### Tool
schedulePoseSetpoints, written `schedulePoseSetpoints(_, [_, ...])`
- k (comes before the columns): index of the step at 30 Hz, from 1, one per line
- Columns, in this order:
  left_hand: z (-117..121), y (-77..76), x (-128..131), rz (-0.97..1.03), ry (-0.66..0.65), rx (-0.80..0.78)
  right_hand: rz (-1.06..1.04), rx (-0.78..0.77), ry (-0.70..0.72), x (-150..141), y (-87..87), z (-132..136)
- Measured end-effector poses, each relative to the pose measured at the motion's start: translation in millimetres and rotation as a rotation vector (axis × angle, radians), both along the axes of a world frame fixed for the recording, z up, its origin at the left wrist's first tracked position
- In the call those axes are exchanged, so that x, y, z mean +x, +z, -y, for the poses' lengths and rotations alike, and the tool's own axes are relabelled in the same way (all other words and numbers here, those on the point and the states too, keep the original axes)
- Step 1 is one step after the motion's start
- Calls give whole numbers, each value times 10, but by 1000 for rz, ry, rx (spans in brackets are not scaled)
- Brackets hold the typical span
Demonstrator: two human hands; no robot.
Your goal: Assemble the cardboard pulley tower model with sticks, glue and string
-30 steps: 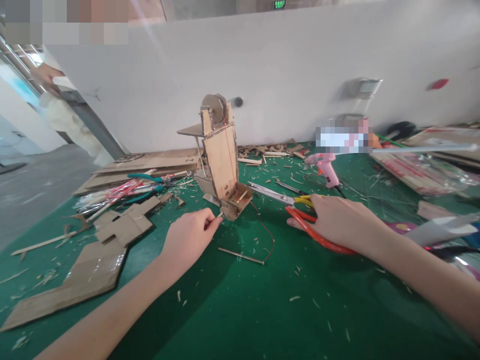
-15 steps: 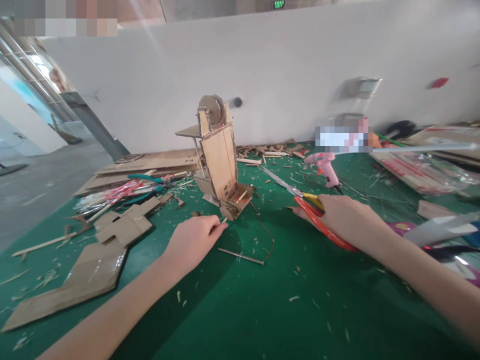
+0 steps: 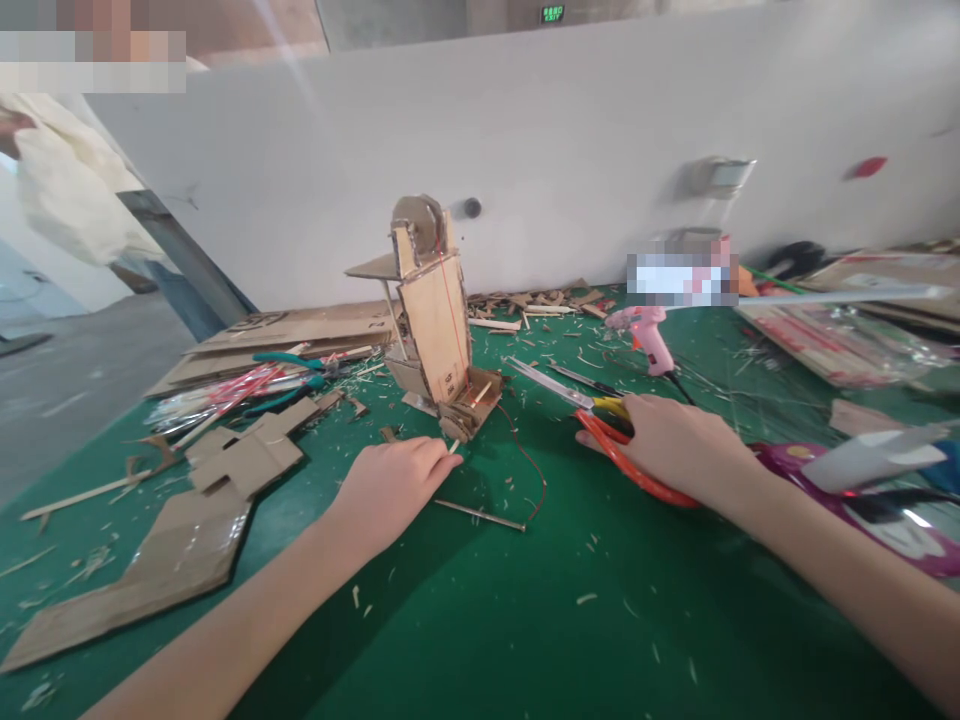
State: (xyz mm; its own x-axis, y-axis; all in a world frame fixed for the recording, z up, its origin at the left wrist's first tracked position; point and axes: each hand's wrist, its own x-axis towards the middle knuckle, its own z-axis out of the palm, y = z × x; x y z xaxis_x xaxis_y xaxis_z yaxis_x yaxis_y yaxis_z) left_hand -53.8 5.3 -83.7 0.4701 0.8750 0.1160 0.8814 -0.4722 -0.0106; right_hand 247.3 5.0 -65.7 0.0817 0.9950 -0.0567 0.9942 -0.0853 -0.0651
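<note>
A tall cardboard model (image 3: 435, 320) with a round cardboard wheel on top stands on the green table. A red thread runs down its front. My left hand (image 3: 397, 490) is closed at the model's foot, pinching a thin wooden stick (image 3: 454, 446) beside a small cardboard disc; most of the stick is hidden by my fingers. My right hand (image 3: 679, 445) grips scissors (image 3: 551, 383) with red and yellow handles, their blades pointing toward the model but apart from it. Between my hands lies a long nail (image 3: 480, 515), with the thread's end close to its head.
Pliers with teal handles (image 3: 289, 357) and cut cardboard (image 3: 180, 540) lie on the left. A pink glue gun (image 3: 649, 335) stands at the right, near a dark pen-like tool (image 3: 581, 378). Cardboard scraps line the wall (image 3: 562, 150). A person in a pale top (image 3: 71, 180) is at the far left.
My right hand has shifted the scissors slightly left and down, uncovering the dark pen-like tool. My left hand keeps its pinch. A person has come into view at the far left.
</note>
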Motion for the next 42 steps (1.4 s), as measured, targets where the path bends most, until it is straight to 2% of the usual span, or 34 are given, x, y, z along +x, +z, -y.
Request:
schedulePoseSetpoints(12, [27, 62, -77, 4, 19, 118, -91, -47, -48, 67, -42, -96])
schedulePoseSetpoints(32, [38, 56, 8, -9, 55, 5, -27, 21, 82, -14, -43, 21])
schedulePoseSetpoints(42, [35, 43, 1, -15, 58, 12, -3, 41, 102, -127, -23, -13])
